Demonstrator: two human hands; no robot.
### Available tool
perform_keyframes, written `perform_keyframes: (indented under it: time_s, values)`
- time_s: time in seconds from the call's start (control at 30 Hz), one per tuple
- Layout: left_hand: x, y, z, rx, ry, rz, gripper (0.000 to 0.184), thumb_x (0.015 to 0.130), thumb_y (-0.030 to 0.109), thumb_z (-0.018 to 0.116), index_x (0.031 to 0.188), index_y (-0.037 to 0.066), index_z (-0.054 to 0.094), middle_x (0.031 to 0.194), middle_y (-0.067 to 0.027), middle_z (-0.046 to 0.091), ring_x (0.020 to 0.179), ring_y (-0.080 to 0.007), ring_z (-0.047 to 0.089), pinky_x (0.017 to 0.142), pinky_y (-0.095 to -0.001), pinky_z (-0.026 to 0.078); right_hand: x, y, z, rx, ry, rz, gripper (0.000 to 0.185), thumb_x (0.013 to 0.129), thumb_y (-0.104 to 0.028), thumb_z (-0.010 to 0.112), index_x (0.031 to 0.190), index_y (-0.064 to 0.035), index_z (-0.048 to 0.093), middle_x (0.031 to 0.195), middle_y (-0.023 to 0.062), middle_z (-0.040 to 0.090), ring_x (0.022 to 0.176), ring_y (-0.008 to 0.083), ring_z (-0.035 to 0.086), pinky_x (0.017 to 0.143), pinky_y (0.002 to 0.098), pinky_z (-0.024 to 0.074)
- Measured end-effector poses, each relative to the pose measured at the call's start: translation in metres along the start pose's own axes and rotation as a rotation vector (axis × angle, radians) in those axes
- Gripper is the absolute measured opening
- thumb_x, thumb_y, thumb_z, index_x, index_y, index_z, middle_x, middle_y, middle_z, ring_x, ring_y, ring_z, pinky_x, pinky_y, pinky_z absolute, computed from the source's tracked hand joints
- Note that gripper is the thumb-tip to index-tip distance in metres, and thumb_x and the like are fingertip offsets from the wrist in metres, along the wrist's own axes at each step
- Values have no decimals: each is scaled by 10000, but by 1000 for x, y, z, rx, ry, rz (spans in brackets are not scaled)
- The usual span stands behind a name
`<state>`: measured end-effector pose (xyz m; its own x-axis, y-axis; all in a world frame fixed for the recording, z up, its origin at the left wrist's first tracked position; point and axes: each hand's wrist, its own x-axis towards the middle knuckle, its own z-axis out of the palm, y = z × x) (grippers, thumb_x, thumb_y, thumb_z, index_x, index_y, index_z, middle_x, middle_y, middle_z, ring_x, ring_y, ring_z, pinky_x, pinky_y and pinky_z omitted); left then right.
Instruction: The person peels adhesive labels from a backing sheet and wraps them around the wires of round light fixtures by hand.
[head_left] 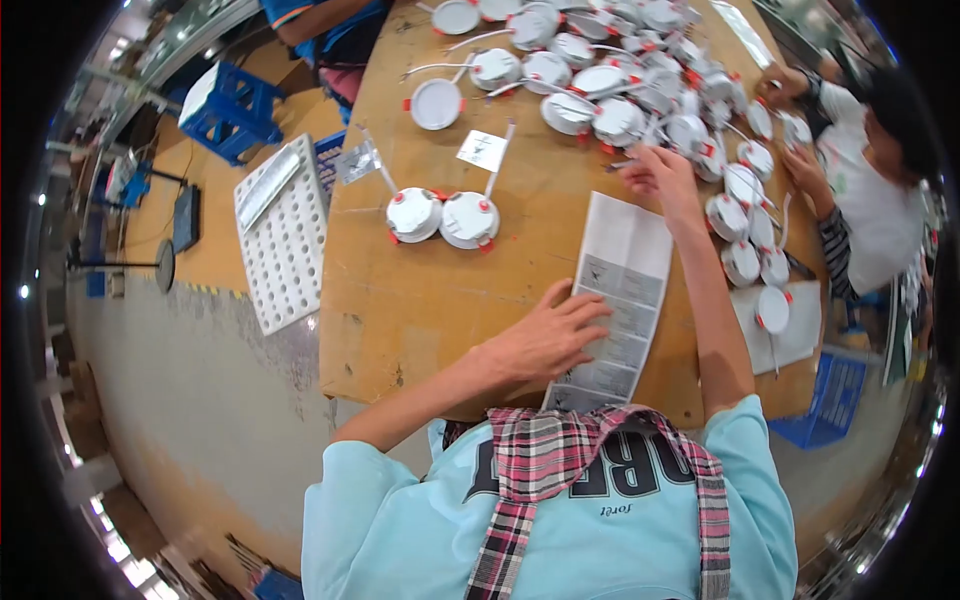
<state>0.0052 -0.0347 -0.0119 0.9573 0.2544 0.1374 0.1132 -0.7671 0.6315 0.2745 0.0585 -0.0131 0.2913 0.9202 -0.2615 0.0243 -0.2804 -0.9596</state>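
The left hand [552, 338] was held loosely open, released, at the lower centre of the frame, with its slightly bent fingers spread over the left edge of the printed sheet [622, 290]. The sheet was laid lengthwise on the tabletop [480, 320], between the two forearms. The right hand [660, 182] was raised toward the upper centre, above the sheet's far end and beside the pile of white round lights [600, 80]. Its fingers were partly curled; whether anything was grasped by the fingertips could not be told. At the left of the tabletop, two lights [442, 217] were placed side by side, touching, with tags [482, 150] seen on their cables. A co-worker's hands [805, 172] were kept at the pile's right side.
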Motion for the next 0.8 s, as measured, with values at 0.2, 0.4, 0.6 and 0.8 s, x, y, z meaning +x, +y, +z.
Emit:
perform_keyframes:
  time_s: [0.2, 0.4, 0.6, 0.8]
  values:
    - [11, -10, -9, -90, 155, 9, 329, 854, 197, 657, 1152, 82, 578, 1255, -114, 514, 1237, -280, 455, 1068, -475, 315, -14, -24, -4, 15, 96, -38, 264, 940, -286, 575, 919, -34, 652, 790, 69, 695, 676, 102, 634, 616, 212, 482]
    - [25, -20, -30, -182, 505, -91, 361, 827, 91, 680, 1168, 58, 567, 1208, -120, 549, 1144, -315, 529, 991, -430, 422, -74, -116, -28, -337, -46, -263, 253, 966, -205, 518, 894, 15, 620, 786, 61, 662, 740, 94, 619, 723, 232, 479]
    - [40, -11, -69, -221, 786, -168, 581, 767, 103, 754, 1289, 54, 505, 1307, -170, 501, 1230, -336, 485, 1013, -430, 412, -127, -156, -40, -637, -105, -327, 160, 949, -76, 524, 918, 57, 609, 814, 82, 654, 802, 137, 631, 784, 259, 475]
    - [50, 3, -93, -6, 672, -53, 744, 717, 270, 816, 1344, 72, 469, 1359, -160, 474, 1257, -341, 456, 1060, -449, 360, -132, -147, -36, -986, -298, -675, 119, 898, -88, 577, 944, 13, 621, 858, 99, 607, 832, 268, 612, 737, 347, 475]
